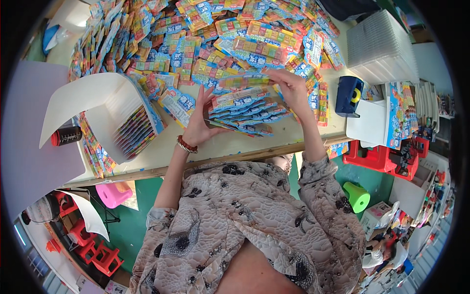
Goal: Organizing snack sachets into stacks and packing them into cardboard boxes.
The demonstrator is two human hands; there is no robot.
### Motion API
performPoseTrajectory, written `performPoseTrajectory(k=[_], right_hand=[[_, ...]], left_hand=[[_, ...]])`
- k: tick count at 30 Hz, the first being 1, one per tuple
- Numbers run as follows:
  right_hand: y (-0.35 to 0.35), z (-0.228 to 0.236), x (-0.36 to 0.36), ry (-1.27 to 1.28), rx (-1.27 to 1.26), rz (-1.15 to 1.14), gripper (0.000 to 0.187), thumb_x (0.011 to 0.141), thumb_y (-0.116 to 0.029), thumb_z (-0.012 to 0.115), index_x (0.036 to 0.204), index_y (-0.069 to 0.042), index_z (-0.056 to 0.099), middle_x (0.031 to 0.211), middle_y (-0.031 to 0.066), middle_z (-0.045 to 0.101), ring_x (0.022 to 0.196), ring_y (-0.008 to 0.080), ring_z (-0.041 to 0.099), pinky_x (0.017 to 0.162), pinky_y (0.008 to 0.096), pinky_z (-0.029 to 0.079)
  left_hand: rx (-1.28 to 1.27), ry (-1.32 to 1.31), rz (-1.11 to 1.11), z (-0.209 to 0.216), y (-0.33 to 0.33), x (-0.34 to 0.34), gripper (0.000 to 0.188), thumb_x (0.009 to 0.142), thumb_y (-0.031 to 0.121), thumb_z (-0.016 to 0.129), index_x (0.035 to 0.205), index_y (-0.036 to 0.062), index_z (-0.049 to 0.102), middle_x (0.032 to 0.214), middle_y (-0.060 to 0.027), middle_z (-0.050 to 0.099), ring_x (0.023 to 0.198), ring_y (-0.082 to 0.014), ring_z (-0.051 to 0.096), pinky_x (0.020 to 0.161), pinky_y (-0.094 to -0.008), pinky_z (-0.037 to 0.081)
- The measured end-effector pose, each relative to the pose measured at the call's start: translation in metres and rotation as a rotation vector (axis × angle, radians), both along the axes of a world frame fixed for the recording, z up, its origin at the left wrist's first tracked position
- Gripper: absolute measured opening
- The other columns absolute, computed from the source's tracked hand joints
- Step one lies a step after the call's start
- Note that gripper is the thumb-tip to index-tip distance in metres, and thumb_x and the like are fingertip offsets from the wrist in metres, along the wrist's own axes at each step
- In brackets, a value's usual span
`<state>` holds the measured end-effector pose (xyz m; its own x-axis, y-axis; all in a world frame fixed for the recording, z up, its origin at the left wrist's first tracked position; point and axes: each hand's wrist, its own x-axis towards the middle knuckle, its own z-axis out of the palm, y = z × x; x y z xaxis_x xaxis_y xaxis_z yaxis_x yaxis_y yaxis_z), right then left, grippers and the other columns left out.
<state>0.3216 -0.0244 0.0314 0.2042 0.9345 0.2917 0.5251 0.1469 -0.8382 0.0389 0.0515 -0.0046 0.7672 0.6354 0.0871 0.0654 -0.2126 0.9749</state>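
My left hand (197, 125) is cupped round the left end of a fanned stack of blister packs (249, 110), thumb at the near side and fingers at the far side. These packs are flat, with blue and yellow printed cards. My right hand (291, 89) pinches the right end of a single blister pack (245, 82), held level just beyond the stack. Small coloured pieces show through its clear front. Part of my right fingertips is hidden behind the pack. A large heap of similar packs (186, 54) covers the far part of the table.
To the left, a white box (110, 105) holds upright packs beside a dark red-lidded jar (66, 136). On the right are a blue tape dispenser (348, 95), a stack of clear trays (382, 49) and a white open box (367, 120). The wooden table edge (245, 156) runs before me.
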Motion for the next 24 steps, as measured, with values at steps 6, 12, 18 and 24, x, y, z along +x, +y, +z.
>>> performPoseTrajectory(k=[6, 12, 18, 24], right_hand=[[-0.007, 0.004, 0.000, 0.001, -0.184, 0.197, 0.019, 0.092, -0.002, 0.054, 0.105, 0.000, 0.068, 0.101, 0.0085, 0.068, 0.092, 0.0177, 0.064, 0.081, 0.0289, 0.050], [-0.017, -0.002, 0.011, 0.647, -0.367, 0.310, 0.058, 0.097, -0.051, 0.043, 0.125, -0.002, 0.057, 0.116, 0.0109, 0.063, 0.105, 0.0205, 0.060, 0.096, 0.0319, 0.045], [-0.029, -0.005, -0.016, 0.683, -0.504, 0.149, 0.066, 0.097, -0.059, 0.032, 0.123, -0.004, 0.057, 0.115, 0.0102, 0.063, 0.104, 0.0204, 0.061, 0.092, 0.0340, 0.048], [-0.030, -0.011, -0.048, 0.833, -0.570, 0.104, 0.060, 0.099, -0.053, 0.032, 0.120, -0.004, 0.060, 0.109, 0.0082, 0.065, 0.100, 0.0177, 0.062, 0.087, 0.0316, 0.049]], left_hand=[[0.058, 0.021, 0.049, 0.001, 0.001, 0.006, 0.136, 0.056, 0.023, 0.092, 0.151, 0.0126, -0.004, 0.150, -0.0180, 0.028, 0.129, -0.0308, 0.042, 0.103, -0.0419, 0.041], [0.271, 0.134, 0.052, 0.006, 0.007, 0.015, 0.122, 0.055, 0.030, 0.092, 0.148, 0.0055, 0.018, 0.141, -0.0151, 0.041, 0.119, -0.0263, 0.049, 0.097, -0.0383, 0.043], [0.357, 0.288, -0.049, 0.011, -0.006, 0.000, 0.117, 0.056, 0.020, 0.091, 0.147, 0.0046, 0.020, 0.130, -0.0140, 0.050, 0.114, -0.0290, 0.048, 0.101, -0.0389, 0.040], [0.084, 0.179, 0.165, 0.009, -0.041, -0.035, 0.121, 0.053, 0.012, 0.090, 0.148, 0.0046, 0.015, 0.128, -0.0154, 0.049, 0.115, -0.0295, 0.050, 0.100, -0.0385, 0.042]])
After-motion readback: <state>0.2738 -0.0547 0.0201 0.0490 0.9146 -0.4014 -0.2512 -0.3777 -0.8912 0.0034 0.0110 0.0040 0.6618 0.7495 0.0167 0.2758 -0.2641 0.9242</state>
